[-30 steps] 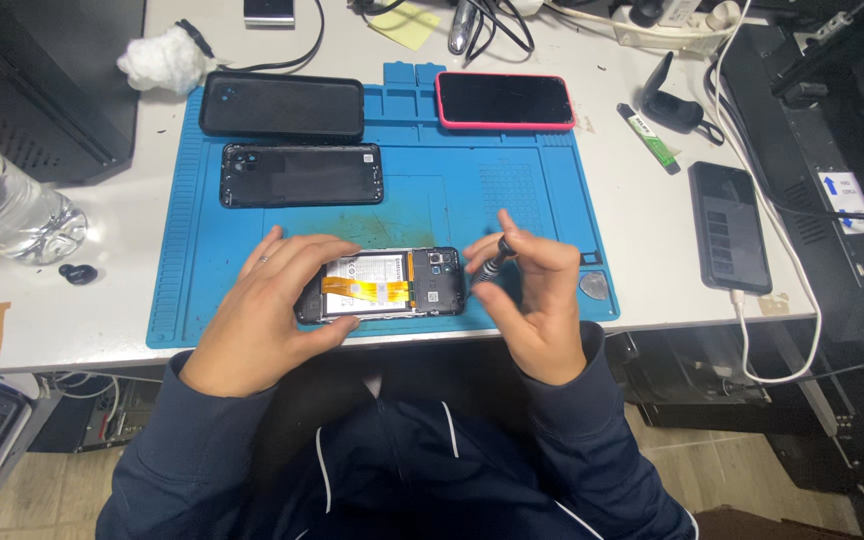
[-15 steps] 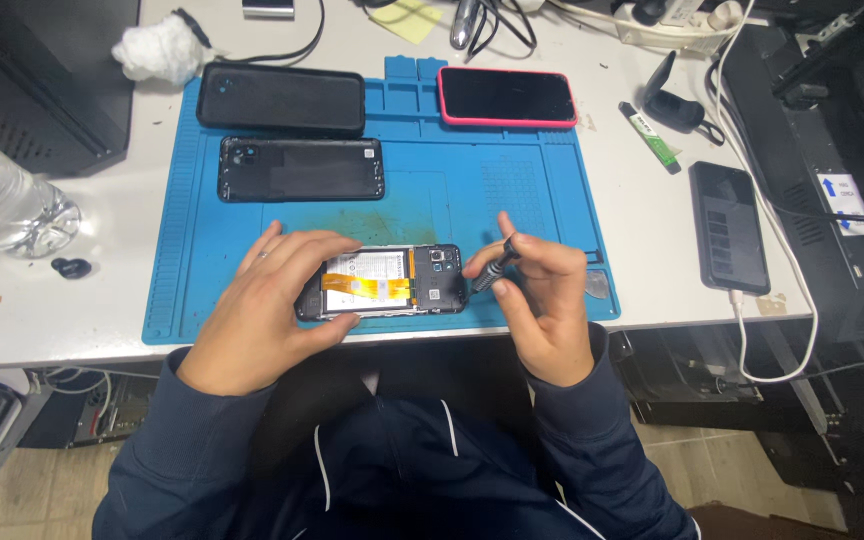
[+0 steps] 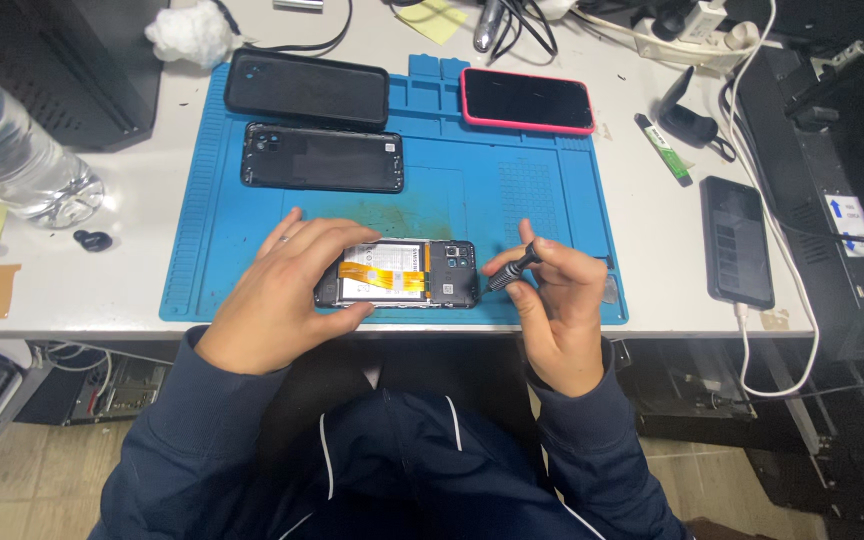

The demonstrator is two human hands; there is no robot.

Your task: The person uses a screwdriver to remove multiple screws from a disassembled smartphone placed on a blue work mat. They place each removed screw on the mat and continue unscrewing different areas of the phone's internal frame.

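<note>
An opened phone [image 3: 412, 274] with its back cover off lies on the near edge of a blue work mat [image 3: 452, 190], showing a white battery, orange flex cables and a black board. My left hand [image 3: 287, 290] grips its left end and holds it down. A thin black screwdriver [image 3: 510, 269] is pinched in my right hand [image 3: 557, 300], and its tip points at the phone's right end.
A black back cover [image 3: 322, 158] and a black phone case [image 3: 307, 88] lie on the mat's far left. A pink-cased phone [image 3: 527, 100] is at far right. A black phone [image 3: 737, 240] with cable lies right of the mat. A water bottle [image 3: 12, 150] lies left.
My right hand has shifted slightly, bringing the screwdriver tip down toward the phone's right end. My left hand stays on the phone.
</note>
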